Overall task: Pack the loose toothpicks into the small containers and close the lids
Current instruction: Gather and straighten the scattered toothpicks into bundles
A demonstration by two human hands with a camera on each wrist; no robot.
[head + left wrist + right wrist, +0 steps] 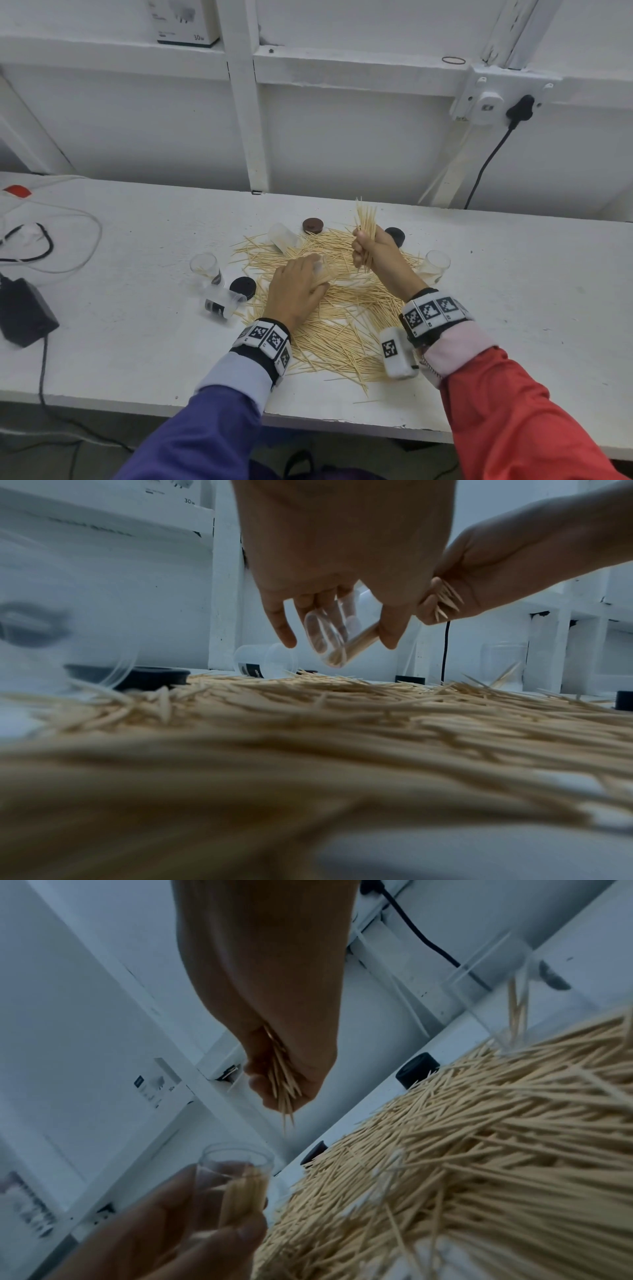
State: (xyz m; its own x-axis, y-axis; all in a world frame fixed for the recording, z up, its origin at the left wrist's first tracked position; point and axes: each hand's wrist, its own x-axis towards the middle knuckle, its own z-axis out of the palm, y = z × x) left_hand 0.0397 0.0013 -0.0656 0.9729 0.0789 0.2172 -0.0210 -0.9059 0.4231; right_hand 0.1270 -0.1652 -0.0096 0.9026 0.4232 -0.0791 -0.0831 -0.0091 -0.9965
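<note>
- one piece of writing reads clearly: "30w" on the white box [183, 22] on the ledge above the table [513, 308]; its smaller print is too blurred to read.
- the clear containers carry dark labels, as on the lying container [222, 303] left of the pile, but that lettering cannot be read.
- square black-and-white coded markers sit on both wristbands.
- the left hand [296, 291] has its fingers curled round a clear container [329, 639], tilted low over the pile, with a bundle of toothpicks already inside it.
- the right hand [373, 248] is closed in a fist round a bunch of toothpicks [367, 219], held roughly upright; their tips stick out above and below the fist, just beside the held container's mouth.
- the loose toothpicks [342, 329] lie in a wide heap on the white table, under and between both hands.
- an upright container [205, 265] stands at the left edge of the heap and another [435, 265] at the right edge; a further one [284, 236] lies on its side at the back.
- a brown lid [312, 225] and a black lid [395, 235] lie at the far edge of the heap; another black lid [243, 287] lies at the left, beside the lying container.
</note>
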